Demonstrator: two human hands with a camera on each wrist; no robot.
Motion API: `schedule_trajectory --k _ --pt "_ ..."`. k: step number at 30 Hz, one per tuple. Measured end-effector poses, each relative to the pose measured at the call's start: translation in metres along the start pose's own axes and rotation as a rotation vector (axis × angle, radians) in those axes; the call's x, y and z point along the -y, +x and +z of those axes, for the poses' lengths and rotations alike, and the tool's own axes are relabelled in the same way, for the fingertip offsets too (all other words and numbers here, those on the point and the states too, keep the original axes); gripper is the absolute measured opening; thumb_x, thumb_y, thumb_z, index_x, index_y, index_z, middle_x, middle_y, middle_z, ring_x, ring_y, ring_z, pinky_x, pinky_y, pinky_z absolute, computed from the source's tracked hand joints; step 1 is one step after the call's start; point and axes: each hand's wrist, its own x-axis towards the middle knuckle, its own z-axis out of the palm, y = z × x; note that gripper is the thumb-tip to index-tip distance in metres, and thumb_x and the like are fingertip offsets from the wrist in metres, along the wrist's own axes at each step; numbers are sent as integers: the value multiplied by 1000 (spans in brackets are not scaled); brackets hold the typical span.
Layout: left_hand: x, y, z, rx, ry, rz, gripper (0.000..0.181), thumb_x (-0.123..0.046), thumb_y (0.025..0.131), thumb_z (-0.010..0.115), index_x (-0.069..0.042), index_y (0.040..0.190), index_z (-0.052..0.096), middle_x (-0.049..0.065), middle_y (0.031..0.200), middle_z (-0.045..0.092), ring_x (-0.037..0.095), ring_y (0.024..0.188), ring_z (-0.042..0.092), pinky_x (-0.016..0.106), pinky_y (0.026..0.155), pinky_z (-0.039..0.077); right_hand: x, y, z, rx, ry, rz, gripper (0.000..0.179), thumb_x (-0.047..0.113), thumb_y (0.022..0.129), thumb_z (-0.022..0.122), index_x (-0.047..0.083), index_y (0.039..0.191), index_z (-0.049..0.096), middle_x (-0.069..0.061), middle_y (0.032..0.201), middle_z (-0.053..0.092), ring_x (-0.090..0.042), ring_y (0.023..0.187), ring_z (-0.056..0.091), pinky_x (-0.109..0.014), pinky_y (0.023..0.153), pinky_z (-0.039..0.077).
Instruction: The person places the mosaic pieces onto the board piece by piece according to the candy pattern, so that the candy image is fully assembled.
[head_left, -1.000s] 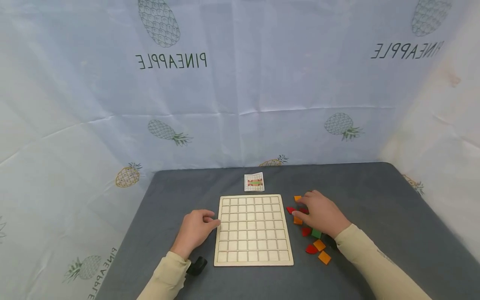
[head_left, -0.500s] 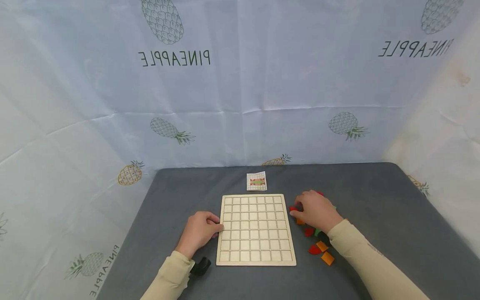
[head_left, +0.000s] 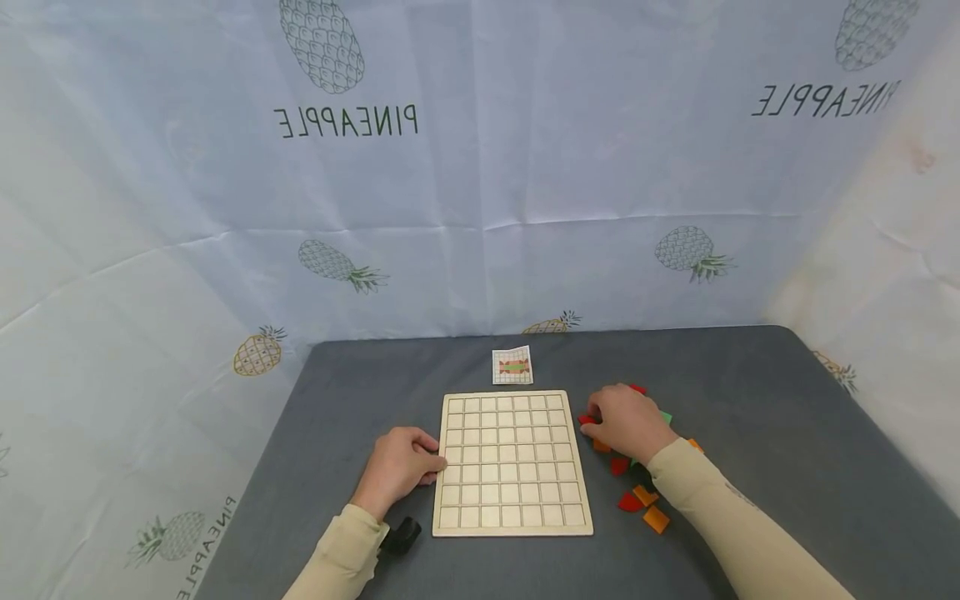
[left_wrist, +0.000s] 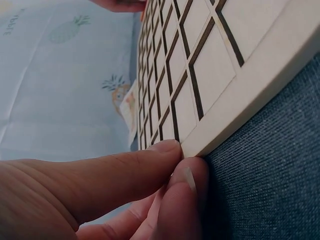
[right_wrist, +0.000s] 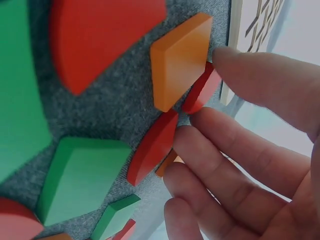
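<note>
A pale wooden grid board point(head_left: 513, 530) lies in front of me on the grey cloth. My left hand point(head_left: 397, 468) pinches its left edge, the thumb point(left_wrist: 160, 150) on top and the index finger at the side. Right of the board, my right hand point(head_left: 632, 419) reaches into loose coloured tiles. Its thumb and index fingertips are at opposite ends of a small red tile point(right_wrist: 201, 92), pinching it; the other fingers curl beside another red tile point(right_wrist: 154, 147) with a curved edge. An orange square tile point(right_wrist: 180, 60) lies right beside the thumb tip.
A small card point(head_left: 513, 366) with a coloured candy-like pattern on a grid lies behind the board. More orange point(head_left: 656, 519), red point(head_left: 630, 502) and green point(right_wrist: 82, 177) tiles lie near and under the right hand. A pineapple-print curtain point(head_left: 480, 167) hangs behind the table.
The right hand has shifted slightly left and closed its fingertips on the red tile, uncovering tiles behind it. The left hand has moved right onto the board's edge.
</note>
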Motion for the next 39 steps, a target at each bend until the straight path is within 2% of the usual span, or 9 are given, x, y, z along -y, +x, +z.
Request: schedule_trajectory --k 4,9,15,19,25,28,32,35,39 --pt "1 1 0 12 -28 -13 24 -9 85 87 -1 105 77 4 75 75 15 65 72 31 61 59 1 0 -2 12 11 5 21 24 93 87 17 80 71 3 77 60 -14 71 51 -28 54 44" --pt "4 3 -1 35 -59 -28 24 -8 86 88 0 106 76 6 78 76 15 66 73 32 63 62 -1 -1 -3 2 65 26 10 19 92 87 16 91 78 2 87 69 -14 77 57 -32 64 54" --pt "4 6 -2 47 -65 -39 25 -8 86 88 0 106 75 7 79 76 14 66 73 33 63 64 5 -2 0 -7 149 54 10 19 92 87 17 102 83 0 101 74 -15 88 64 -37 76 61" --pt "2 7 -2 53 -53 -42 25 -8 87 88 0 106 75 7 79 76 15 65 73 33 62 64 14 -3 4 -6 182 21 15 16 92 87 16 107 83 -1 107 76 -19 97 67 -40 84 63" --pt "-2 9 0 67 -56 -46 25 -6 86 88 0 106 74 8 77 76 17 63 73 33 61 64 24 -6 11 -37 146 -46 18 13 90 88 15 107 84 -2 110 78 -28 110 70 -48 96 63" --pt "-2 10 -1 65 -46 -57 24 -6 86 87 0 105 74 7 76 75 16 63 73 32 60 63 27 -5 12 -53 137 -80 16 12 90 88 15 106 84 -1 107 77 -27 108 70 -48 96 63" --pt "-2 10 -2 63 -30 -68 24 -6 85 88 -1 105 74 7 76 75 15 62 72 32 60 64 28 -5 13 -52 145 -104 16 11 91 87 15 106 84 2 104 75 -21 102 68 -42 89 63" --pt "-1 10 -2 71 -25 -65 25 -7 86 88 -1 106 74 7 77 75 15 62 73 33 61 64 29 -5 14 -46 144 -101 16 11 91 87 16 106 84 3 102 73 -19 98 65 -38 84 62" --pt "0 10 -2 80 -23 -72 25 -7 86 88 -1 106 74 7 78 74 16 62 72 33 60 64 30 -5 16 -41 140 -85 16 11 91 87 16 106 84 2 103 74 -19 100 65 -37 84 62"
